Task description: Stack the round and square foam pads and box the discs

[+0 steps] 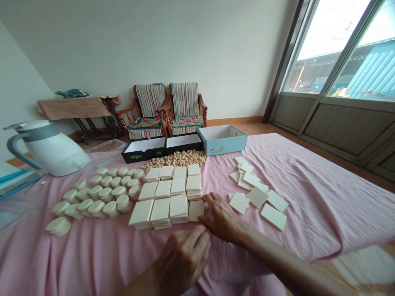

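Observation:
Stacks of pale square wooden tiles [169, 193] stand in neat rows on the pink tablecloth [308, 193]. My right hand [220, 218] lies flat with fingers stretched out, touching the nearest right stack of tiles [195, 209]. My left hand [182, 259] hovers in front of it near the table edge, fingers curled inward; what it holds, if anything, is hidden. Loose square tiles [257, 191] lie scattered to the right of my right hand. Stacks of round wooden discs [101, 193] sit to the left of the squares.
A heap of small wooden balls [175, 158] lies behind the squares. Behind that are two black boxes [145, 150] and a light blue box [222, 139]. A white jug [46, 150] stands far left beside a clear plastic tray [103, 150]. Two striped chairs [169, 109] stand by the wall.

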Demonstrator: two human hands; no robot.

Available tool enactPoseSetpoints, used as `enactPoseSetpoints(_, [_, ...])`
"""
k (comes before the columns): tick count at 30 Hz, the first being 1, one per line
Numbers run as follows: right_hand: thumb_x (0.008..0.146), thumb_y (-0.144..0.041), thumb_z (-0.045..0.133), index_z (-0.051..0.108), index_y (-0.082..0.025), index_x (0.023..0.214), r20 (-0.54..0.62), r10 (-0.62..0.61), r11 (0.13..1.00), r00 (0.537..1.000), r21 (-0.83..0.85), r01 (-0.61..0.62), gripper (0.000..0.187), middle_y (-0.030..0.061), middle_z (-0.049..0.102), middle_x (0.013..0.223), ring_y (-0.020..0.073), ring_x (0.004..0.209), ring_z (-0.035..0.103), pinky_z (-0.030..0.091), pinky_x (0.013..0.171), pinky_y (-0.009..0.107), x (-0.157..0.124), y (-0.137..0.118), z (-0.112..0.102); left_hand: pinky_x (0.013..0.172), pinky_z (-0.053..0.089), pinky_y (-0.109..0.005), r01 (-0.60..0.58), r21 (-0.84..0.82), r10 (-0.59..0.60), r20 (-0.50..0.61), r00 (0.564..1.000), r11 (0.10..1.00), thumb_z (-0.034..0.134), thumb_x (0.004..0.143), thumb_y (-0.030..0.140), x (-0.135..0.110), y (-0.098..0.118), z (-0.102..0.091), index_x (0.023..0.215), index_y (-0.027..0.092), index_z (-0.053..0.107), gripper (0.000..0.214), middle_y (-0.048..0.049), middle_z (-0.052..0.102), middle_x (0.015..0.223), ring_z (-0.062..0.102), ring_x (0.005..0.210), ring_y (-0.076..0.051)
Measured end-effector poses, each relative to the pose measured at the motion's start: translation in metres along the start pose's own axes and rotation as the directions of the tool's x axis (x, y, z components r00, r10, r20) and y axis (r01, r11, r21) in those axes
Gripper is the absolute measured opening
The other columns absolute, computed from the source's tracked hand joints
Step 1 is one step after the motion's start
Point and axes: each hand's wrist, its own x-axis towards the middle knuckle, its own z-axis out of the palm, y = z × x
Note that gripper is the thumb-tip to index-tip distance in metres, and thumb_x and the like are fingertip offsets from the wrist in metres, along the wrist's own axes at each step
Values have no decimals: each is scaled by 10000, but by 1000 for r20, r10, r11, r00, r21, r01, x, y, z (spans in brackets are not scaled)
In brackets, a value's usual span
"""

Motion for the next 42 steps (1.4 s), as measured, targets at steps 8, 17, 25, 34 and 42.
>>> enactPoseSetpoints(8, [793,-340,620,593,-158,957,-16,189,880,982,-440,-177,246,127,627,952,302,931,540,393,782,414,-21,46,-62,647,563,-279,139,104,-166,324,931,985,462,821,16,-5,-25,15,888,166,562,193,-48,636,904,652,735,-173])
enactPoseSetpoints(17, [792,-305,609,592,-168,971,67,159,900,985,-420,-117,226,131,622,981,299,974,532,375,836,421,-29,44,-55,498,502,-245,180,230,-251,329,911,956,465,875,39,5,-23,21,830,171,535,156,-15,592,806,637,634,-162])
enactPoseSetpoints(25, [792,-264,596,547,-150,1094,9,42,974,999,-225,-39,327,121,604,987,273,947,522,403,830,407,-18,16,-44,738,545,-234,217,-24,-218,-66,974,976,459,897,84,4,-32,11,1007,148,583,177,-72,667,963,668,855,-149])
enactPoseSetpoints(34, [811,-248,616,540,-174,1152,-37,-93,991,995,-103,89,358,116,600,1117,273,1001,513,427,830,420,1,-21,-6,919,480,-391,345,83,-317,-239,918,935,508,879,136,13,-76,-11,1030,158,633,198,-80,703,1009,616,995,-217])
enactPoseSetpoints(42, [814,-170,548,575,-129,1144,19,93,953,995,-290,-84,333,144,622,1083,291,1026,532,411,850,433,-17,48,-53,990,378,-485,383,184,-350,-190,917,905,541,881,188,3,-85,-7,935,185,677,147,-40,737,949,639,950,-228])
